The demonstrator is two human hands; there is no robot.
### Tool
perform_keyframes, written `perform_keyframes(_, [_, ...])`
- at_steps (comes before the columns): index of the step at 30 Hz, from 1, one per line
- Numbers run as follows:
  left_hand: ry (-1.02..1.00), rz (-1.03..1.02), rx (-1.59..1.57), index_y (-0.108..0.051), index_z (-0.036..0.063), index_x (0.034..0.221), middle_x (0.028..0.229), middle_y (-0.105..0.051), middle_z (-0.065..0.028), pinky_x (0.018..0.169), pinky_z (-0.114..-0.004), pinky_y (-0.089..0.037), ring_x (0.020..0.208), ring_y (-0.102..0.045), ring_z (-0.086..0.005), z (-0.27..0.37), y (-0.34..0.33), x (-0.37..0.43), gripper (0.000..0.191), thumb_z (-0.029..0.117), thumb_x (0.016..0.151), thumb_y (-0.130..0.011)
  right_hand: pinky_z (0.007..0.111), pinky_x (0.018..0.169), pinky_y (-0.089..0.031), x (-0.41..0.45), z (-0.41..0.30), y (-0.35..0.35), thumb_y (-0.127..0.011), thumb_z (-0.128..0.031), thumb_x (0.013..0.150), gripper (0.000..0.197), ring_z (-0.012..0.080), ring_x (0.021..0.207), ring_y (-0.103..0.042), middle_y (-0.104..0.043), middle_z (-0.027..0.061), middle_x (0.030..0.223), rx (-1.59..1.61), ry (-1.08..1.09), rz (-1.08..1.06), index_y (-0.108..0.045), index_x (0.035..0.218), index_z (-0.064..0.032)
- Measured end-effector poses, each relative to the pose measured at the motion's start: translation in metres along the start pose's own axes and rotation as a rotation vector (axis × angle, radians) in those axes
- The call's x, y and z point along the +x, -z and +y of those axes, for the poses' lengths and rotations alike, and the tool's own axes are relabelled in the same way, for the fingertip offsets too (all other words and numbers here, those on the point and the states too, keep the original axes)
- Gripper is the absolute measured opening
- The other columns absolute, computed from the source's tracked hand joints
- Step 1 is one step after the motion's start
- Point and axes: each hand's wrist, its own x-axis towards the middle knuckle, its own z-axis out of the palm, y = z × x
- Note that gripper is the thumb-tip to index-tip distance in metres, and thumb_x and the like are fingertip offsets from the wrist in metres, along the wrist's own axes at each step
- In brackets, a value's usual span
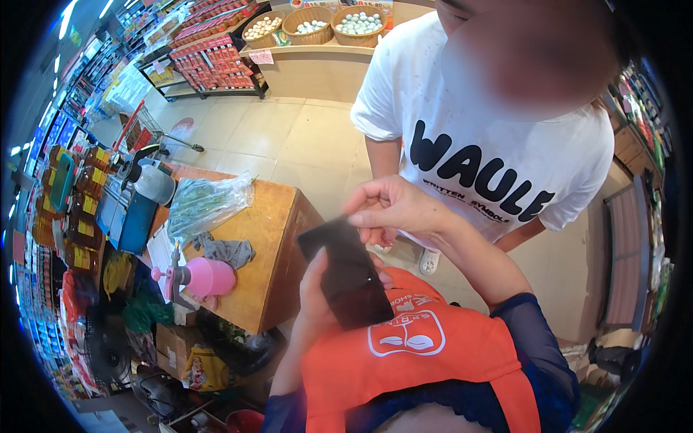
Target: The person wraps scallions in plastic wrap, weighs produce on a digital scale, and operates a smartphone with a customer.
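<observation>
My left hand point(314, 292) holds a dark smartphone point(346, 276) in front of my red apron point(460, 346). The thumb lies along the phone's near side, and fingertips show at its far edge. The phone's screen looks black. Above the upper right corner of the phone is my right hand point(395, 211), its fingers curled and slightly blurred. Its thumb tip overlaps that corner; whether it grips the phone is unclear.
A person in a white T-shirt point(487, 146) stands close in front. On the wooden table point(276, 216) at left are a pink spray bottle point(208, 276), grey cloth point(227, 251) and bagged greens point(206, 203). A shopping cart point(141, 130) and egg baskets point(360, 27) stand beyond.
</observation>
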Motion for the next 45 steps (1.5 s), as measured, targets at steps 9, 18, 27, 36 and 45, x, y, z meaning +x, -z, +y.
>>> perform_keyframes(9, [0.043,-0.13,0.012,-0.042,0.0002,0.126,0.104,-0.058,-0.0212,0.083,-0.045,-0.05,0.095,-0.061,-0.0349,0.002,0.008,0.001,0.063,0.053,0.092,-0.036,0.02,0.042,-0.038,0.002,-0.001,0.012,-0.06,-0.021,0.087,0.022,0.0087,0.069,-0.064,-0.066,0.0055,0.077,-0.017,-0.013,-0.046,-0.061,0.1,-0.004])
perform_keyframes(18, [0.092,-0.095,0.027,-0.043,0.0013,0.126,0.106,-0.058,-0.0223,0.081,-0.045,-0.051,0.093,-0.062,-0.0364,0.001,0.003,0.002,0.062,0.052,0.092,-0.037,0.024,0.045,-0.046,0.0,-0.007,0.021,-0.061,-0.021,0.087,0.024,0.0124,0.066,-0.064,-0.065,0.0092,0.076,-0.089,0.023,-0.109,-0.059,0.1,-0.0012])
perform_keyframes(27, [0.115,-0.021,0.075,-0.043,0.002,0.126,0.104,-0.061,-0.0222,0.077,-0.044,-0.053,0.088,-0.064,-0.0357,0.002,-0.001,0.001,0.06,0.051,0.091,-0.038,0.023,0.059,-0.056,-0.001,-0.013,0.021,-0.063,-0.008,0.087,0.015,0.0148,0.067,-0.067,-0.065,0.0106,0.076,-0.045,0.019,-0.117,-0.06,0.094,0.0044])
perform_keyframes(36, [0.116,-0.202,0.072,-0.039,-0.0018,0.129,0.112,-0.055,-0.0254,0.087,-0.047,-0.049,0.1,-0.06,-0.0388,0.004,0.017,0.005,0.067,0.053,0.091,-0.038,0.022,0.054,-0.052,0.001,-0.018,0.022,-0.064,-0.016,0.086,0.02,0.0138,0.069,-0.066,-0.065,0.0085,0.077,-0.111,0.009,-0.134,-0.06,0.096,0.0012])
perform_keyframes(45, [0.128,-0.225,0.049,-0.039,-0.0011,0.129,0.112,-0.055,-0.024,0.088,-0.047,-0.049,0.101,-0.059,-0.0387,0.006,0.014,0.007,0.065,0.053,0.092,-0.037,0.021,0.049,-0.047,0.003,-0.012,0.026,-0.065,-0.023,0.085,0.025,0.0119,0.066,-0.065,-0.065,0.006,0.074,-0.131,0.034,-0.144,-0.06,0.098,-0.0031])
